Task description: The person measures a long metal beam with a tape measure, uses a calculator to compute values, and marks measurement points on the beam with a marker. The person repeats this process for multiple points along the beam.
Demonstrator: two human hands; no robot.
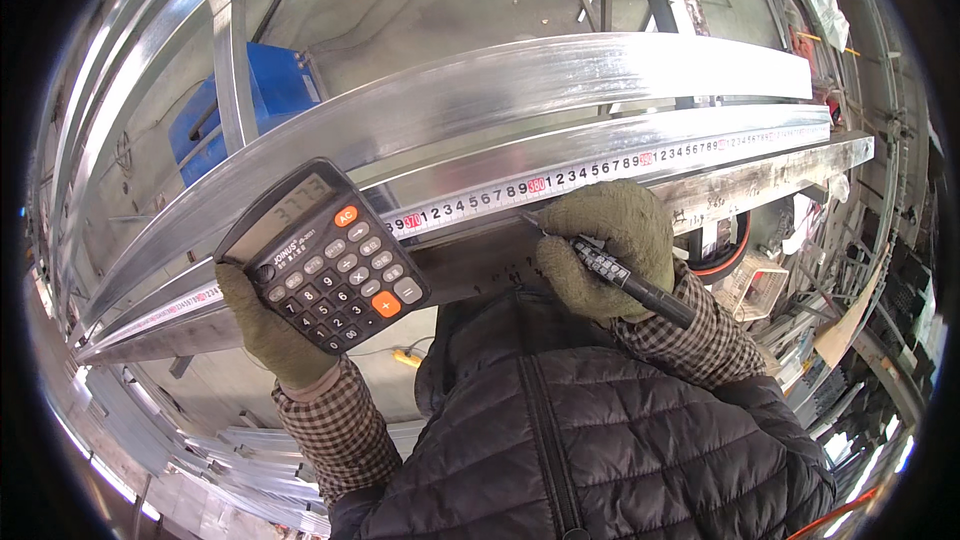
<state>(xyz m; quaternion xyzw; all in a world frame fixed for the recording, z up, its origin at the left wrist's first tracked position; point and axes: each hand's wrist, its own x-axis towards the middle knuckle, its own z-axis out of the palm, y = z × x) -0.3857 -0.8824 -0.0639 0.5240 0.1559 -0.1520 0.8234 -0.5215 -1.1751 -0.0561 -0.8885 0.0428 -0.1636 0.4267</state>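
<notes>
A black desk calculator [322,262] with grey and orange keys is gripped along its left edge by my left hand [268,332], which wears a green glove. Its display faces up, tilted over the metal bars. In my right hand [612,240], also gloved, a black marker [640,287] is held, its tip pointing left toward the measuring tape. That white tape [505,190] with black and red figures runs along a shiny metal bar, passing behind the calculator. Just under the marker tip lies a darker bar [475,258] with handwritten marks.
Beyond the tape stretches a wide shiny metal profile [450,105]. A blue machine or box [245,105] stands on the floor at the far left. To the right are a wheel with an orange rim [728,252], a wire-like crate [755,288] and a clutter of metal lengths.
</notes>
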